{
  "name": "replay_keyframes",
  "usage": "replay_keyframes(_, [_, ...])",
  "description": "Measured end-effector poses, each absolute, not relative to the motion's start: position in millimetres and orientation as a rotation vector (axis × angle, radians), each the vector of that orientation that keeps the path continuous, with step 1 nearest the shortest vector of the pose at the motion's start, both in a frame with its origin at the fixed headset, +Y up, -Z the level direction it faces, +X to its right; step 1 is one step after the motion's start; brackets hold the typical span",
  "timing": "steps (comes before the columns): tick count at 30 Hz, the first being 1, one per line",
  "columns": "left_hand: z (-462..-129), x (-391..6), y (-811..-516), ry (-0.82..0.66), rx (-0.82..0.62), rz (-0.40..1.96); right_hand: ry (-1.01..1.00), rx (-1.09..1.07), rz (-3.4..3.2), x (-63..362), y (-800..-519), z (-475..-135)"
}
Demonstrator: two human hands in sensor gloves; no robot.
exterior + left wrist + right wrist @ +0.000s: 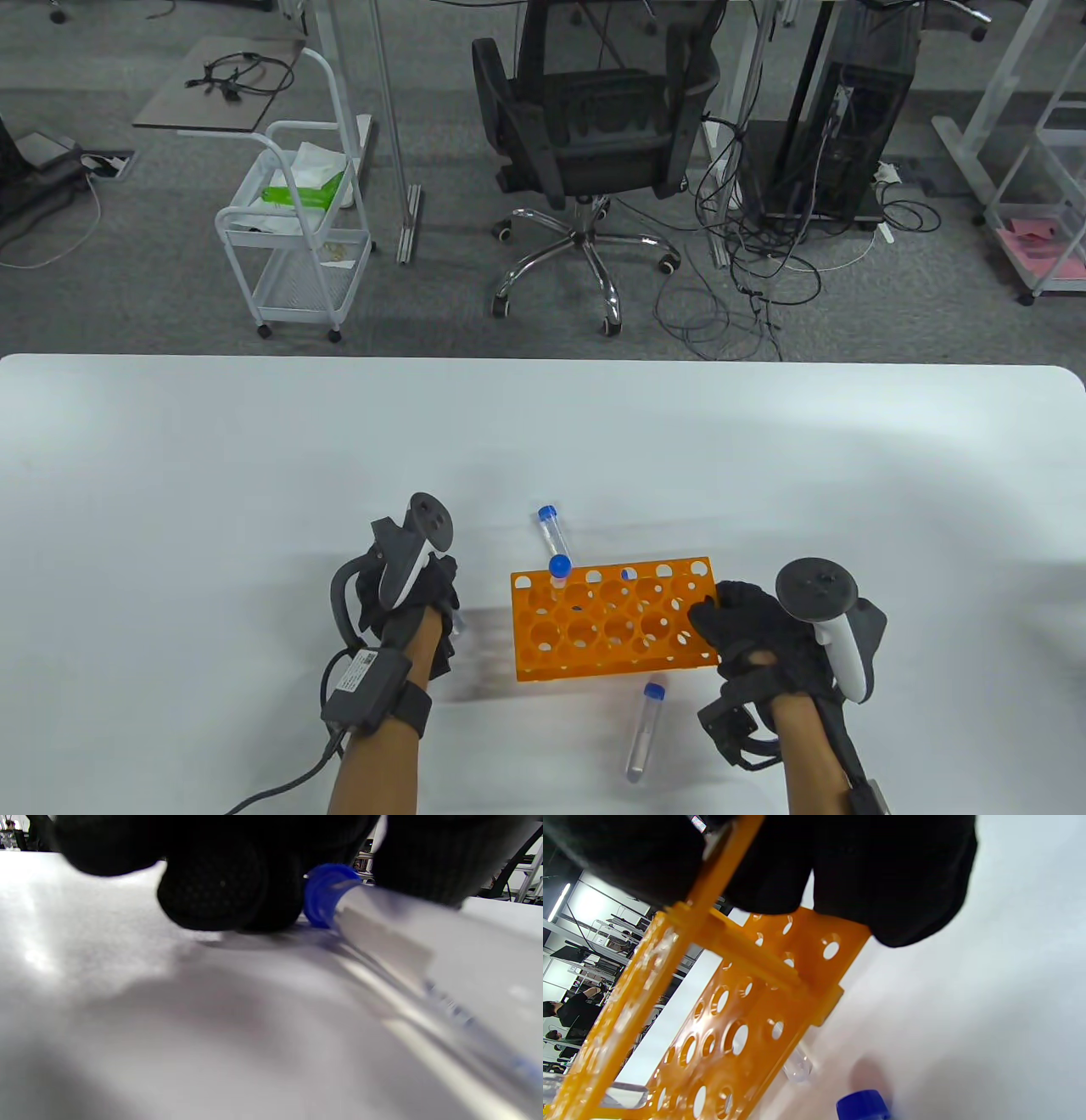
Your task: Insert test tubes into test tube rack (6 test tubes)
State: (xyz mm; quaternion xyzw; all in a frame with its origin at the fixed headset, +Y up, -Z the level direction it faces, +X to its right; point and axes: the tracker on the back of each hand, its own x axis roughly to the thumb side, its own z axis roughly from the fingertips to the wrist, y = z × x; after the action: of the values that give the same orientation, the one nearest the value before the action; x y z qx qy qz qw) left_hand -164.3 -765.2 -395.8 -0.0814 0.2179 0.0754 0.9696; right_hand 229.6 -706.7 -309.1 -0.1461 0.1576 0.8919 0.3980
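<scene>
The orange test tube rack (611, 624) stands on the white table (254, 475). One blue-capped tube (558, 570) stands in its back left corner. A bit of blue (625, 575) shows at a back-row hole. One tube (550, 526) lies behind the rack and another (642, 730) lies in front of it. My left hand (443, 607) is left of the rack, low on the table. In the left wrist view its fingertips (220, 887) pinch a tube (403, 938) near its blue cap. My right hand (721, 624) grips the rack's right end, as the right wrist view (746, 1014) shows close up.
The table's far edge (543, 358) runs across the middle of the table view. Beyond it on the floor stand an office chair (585, 127) and a white cart (297, 229). The front tube's blue cap (862, 1105) shows low in the right wrist view.
</scene>
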Motion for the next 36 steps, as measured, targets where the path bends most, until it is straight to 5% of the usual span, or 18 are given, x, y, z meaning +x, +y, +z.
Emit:
replay_keyframes(12, [-382,-172,-747,0.428,-0.179,0.317,0.397,-0.361,2.246,230,-707,-310])
replay_keyframes(36, [-329,-160,-637,0.144,0.223,0.586,0.407,-0.367,2.231,230,-710,-310])
